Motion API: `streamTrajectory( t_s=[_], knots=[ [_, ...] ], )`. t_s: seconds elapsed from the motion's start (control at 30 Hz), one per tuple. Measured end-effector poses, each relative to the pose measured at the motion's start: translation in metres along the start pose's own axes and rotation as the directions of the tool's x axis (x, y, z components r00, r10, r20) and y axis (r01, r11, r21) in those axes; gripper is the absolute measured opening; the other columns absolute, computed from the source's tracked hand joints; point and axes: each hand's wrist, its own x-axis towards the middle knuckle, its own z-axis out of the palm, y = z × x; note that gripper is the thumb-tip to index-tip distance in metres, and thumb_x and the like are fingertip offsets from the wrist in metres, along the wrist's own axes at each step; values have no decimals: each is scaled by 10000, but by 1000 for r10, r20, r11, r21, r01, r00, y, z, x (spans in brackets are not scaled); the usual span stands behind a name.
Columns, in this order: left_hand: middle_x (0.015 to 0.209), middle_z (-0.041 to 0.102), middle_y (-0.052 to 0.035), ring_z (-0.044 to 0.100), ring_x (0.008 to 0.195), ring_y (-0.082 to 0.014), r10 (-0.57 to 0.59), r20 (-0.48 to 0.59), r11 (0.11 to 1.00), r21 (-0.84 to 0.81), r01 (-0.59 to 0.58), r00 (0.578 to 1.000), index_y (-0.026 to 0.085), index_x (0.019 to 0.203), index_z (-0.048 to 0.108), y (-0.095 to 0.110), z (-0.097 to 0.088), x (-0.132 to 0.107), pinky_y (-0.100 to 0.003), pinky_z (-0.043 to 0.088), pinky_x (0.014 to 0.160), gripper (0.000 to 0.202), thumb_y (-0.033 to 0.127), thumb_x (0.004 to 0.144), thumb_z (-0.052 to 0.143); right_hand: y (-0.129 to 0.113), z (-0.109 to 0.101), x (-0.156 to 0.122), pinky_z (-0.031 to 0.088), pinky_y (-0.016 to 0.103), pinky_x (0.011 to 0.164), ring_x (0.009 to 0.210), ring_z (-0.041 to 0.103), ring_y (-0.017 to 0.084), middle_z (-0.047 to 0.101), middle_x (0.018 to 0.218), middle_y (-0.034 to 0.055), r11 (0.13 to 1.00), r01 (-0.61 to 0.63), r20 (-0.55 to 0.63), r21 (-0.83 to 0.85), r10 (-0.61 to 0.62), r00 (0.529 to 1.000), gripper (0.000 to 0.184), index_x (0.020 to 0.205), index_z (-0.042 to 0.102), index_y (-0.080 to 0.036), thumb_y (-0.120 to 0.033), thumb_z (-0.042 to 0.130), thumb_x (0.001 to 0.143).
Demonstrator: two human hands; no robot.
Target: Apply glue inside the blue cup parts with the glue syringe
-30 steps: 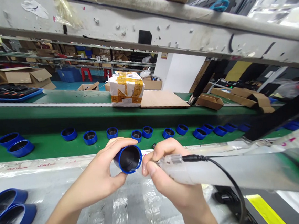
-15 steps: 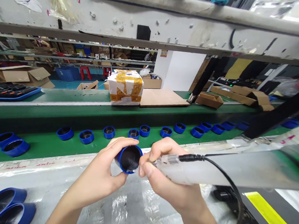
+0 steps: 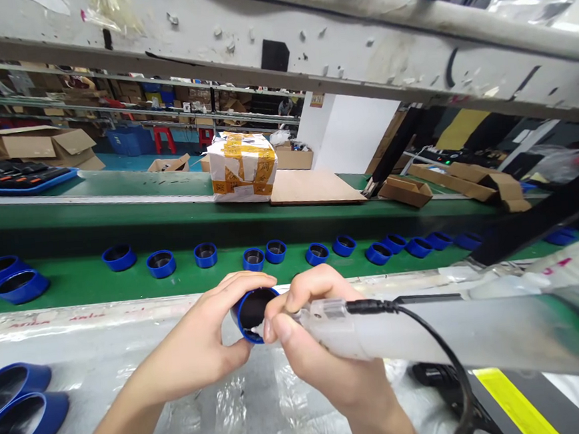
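My left hand (image 3: 206,340) is wrapped round a small blue cup-shaped part (image 3: 250,308) with a black inside, its open mouth turned to the right. My right hand (image 3: 325,354) grips the front end of a long translucent white tube-shaped tool (image 3: 429,336), and its tip is at or just inside the cup's mouth. A black cable (image 3: 424,340) plugs into the tool near my fingers and runs down to the right. Both hands are over a clear plastic sheet (image 3: 128,336) on the bench.
A row of several blue cups (image 3: 252,256) stands on the green conveyor belt (image 3: 84,286) behind my hands. Larger blue cups (image 3: 14,416) lie at the lower left. A taped parcel (image 3: 241,166), flat cardboard (image 3: 312,190) and boxes sit on the far belt. A metal beam (image 3: 306,48) crosses overhead.
My right hand has brought the tool's tip leftward, up to the mouth of the blue cup. The cups on the belt have drifted slightly left in view.
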Motion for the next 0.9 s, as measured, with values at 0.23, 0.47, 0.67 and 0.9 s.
streamTrajectory(
  t_s=[0.23,0.47,0.67,0.9],
  knots=[
    [1503,677,19,635,1412,-273,-7,37,1000,-30,8,999,388,1414,644,-2,3,3,-427,529,1193,750,-8,778,632,1,0,0,600,339,733,689,736,172,776,801,-37,999,34,-9,-2,-34,999,253,925,657,-289,-58,747,878],
    [1527,666,12,635,1401,-263,10,75,1000,19,-12,997,366,1408,642,4,4,1,-422,523,1201,772,-24,744,591,0,-1,4,602,280,726,719,761,140,793,816,-67,992,86,0,95,-86,996,307,961,650,-298,-5,723,906],
    [1545,659,-10,643,1398,-276,19,82,999,36,-22,996,353,1435,625,2,5,2,-438,535,1195,787,-20,743,587,2,-3,4,621,242,762,767,758,110,792,841,-82,981,91,-3,173,-92,996,336,991,680,-312,14,712,919],
    [1549,662,-24,630,1429,-285,20,100,999,45,-24,995,337,1427,630,2,5,2,-457,515,1221,755,-6,755,599,5,-7,4,620,221,763,791,763,98,804,867,-90,985,94,-35,147,-90,995,353,1015,683,-329,8,723,921]
  ],
)
